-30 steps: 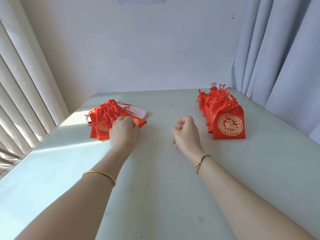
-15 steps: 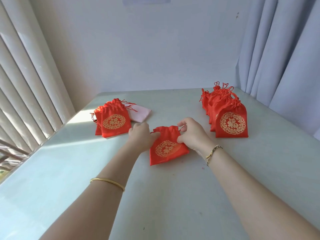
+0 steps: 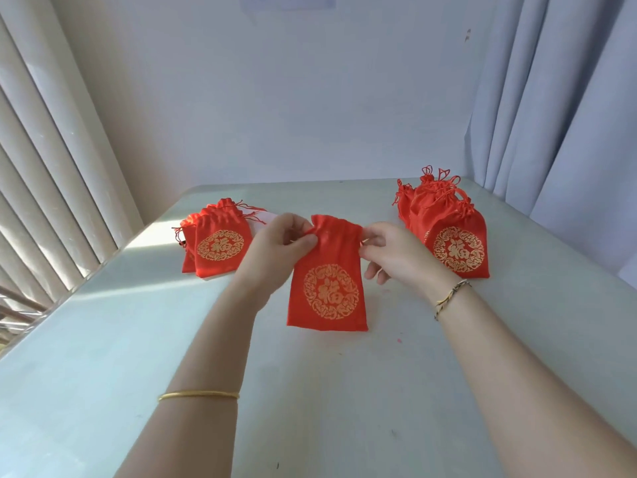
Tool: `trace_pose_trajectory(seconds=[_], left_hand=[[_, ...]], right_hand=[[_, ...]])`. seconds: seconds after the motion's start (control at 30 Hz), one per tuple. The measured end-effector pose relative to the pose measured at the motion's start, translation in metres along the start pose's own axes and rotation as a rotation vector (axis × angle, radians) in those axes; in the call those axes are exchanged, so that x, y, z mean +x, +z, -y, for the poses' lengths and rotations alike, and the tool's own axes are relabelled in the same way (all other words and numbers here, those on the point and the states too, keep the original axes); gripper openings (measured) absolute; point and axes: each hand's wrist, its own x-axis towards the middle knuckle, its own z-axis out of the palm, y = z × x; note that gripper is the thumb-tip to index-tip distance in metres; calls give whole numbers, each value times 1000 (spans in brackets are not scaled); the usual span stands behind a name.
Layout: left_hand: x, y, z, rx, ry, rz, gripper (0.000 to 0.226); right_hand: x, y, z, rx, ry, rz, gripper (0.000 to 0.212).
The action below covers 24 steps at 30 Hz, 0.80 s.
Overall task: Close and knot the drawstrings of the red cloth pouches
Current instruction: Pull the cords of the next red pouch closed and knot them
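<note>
A red pouch [image 3: 327,281] with a gold round emblem hangs upright in the middle of the view, held between both hands above the pale surface [image 3: 344,391]. Whether its bottom edge touches the surface cannot be told. The left hand [image 3: 275,250] pinches the pouch's gathered top at the left corner between thumb and fingers. The right hand [image 3: 396,257] pinches the top at the right corner, its other fingers loosely curled below. The mouth of the pouch is slightly puckered between the two grips, and the fingers hide its cords. To the left, just beyond the left hand, a left pile [image 3: 217,246] of red pouches lies flat on the surface, with a white piece [image 3: 263,217] partly under it. To the right, near the curtain [image 3: 551,115], a right pile [image 3: 451,236] of pouches has cinched tops and looped cords sticking up. A gold bangle [image 3: 198,395] circles the left forearm and a thin bracelet [image 3: 451,294] the right wrist. Blinds [image 3: 51,167] run along the left edge.
</note>
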Motion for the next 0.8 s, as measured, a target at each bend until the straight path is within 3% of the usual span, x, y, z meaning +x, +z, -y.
trace_pose_trajectory(seconds=[0.13,0.33,0.5,0.7,0.77,0.8], left_hand=[[-1,-14,-8,144,28,-31,10],[-3,-32,-19,488,76,-38,11],[-2,-37,-23,687,90,-67,13],[2,-49,-23,734,46,-331,24],[2,-45,-30,585,35,-418,26],[2,-42,-35,382,32,-420,27]], right_hand=[[-3,-14,10,-53,-74,-107,9],[-5,-28,12,-285,-202,-291,14],[-4,-28,13,-332,-236,-301,14],[-2,-40,4,-402,-133,-416,19],[-1,-37,5,-430,-123,-420,20],[0,-35,7,-440,-123,-417,20]])
